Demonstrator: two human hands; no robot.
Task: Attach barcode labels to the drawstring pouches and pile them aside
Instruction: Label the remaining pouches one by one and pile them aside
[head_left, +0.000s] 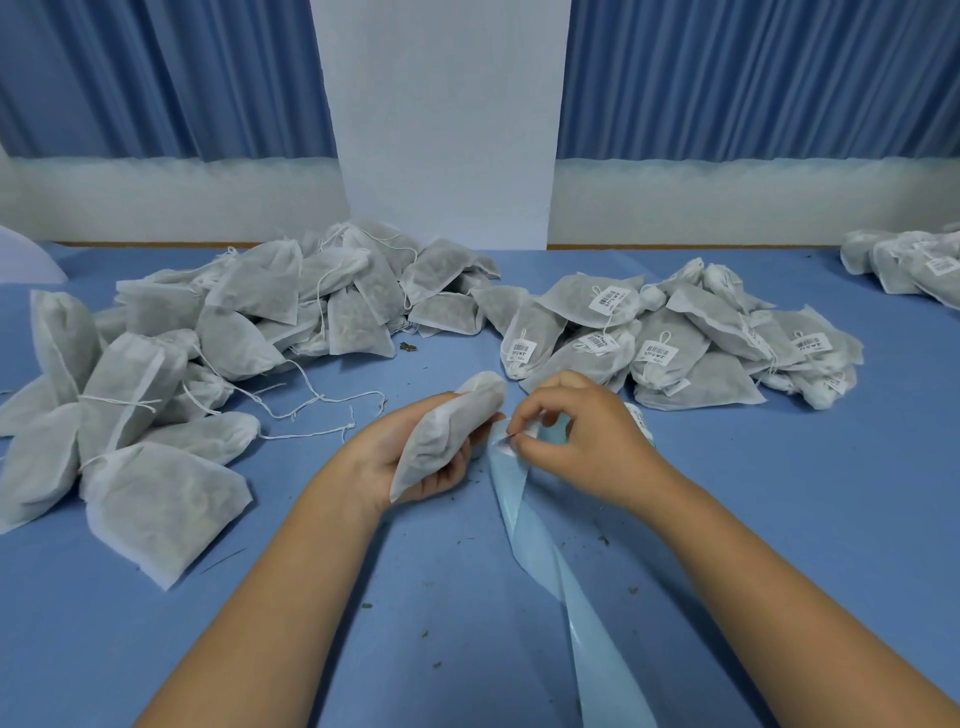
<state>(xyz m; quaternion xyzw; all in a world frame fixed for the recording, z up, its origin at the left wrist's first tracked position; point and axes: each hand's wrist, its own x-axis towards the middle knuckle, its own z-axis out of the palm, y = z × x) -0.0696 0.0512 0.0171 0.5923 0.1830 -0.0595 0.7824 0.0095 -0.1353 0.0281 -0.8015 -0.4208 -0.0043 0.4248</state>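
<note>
Your left hand (415, 457) grips an unlabelled drawstring pouch (447, 436); your right hand (582, 431) pinches a barcode label (511, 439) on the backing strip (550, 566).

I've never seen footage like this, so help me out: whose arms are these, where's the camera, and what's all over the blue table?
No machine here: a person wears a camera on the head, looking down at their own bare arms. The left hand grips one white pouch. The right hand pinches what looks like a small label at the top of a pale blue backing strip that trails toward the viewer. On the blue table, the left pile of pouches shows no labels; the right pile carries barcode labels.
</note>
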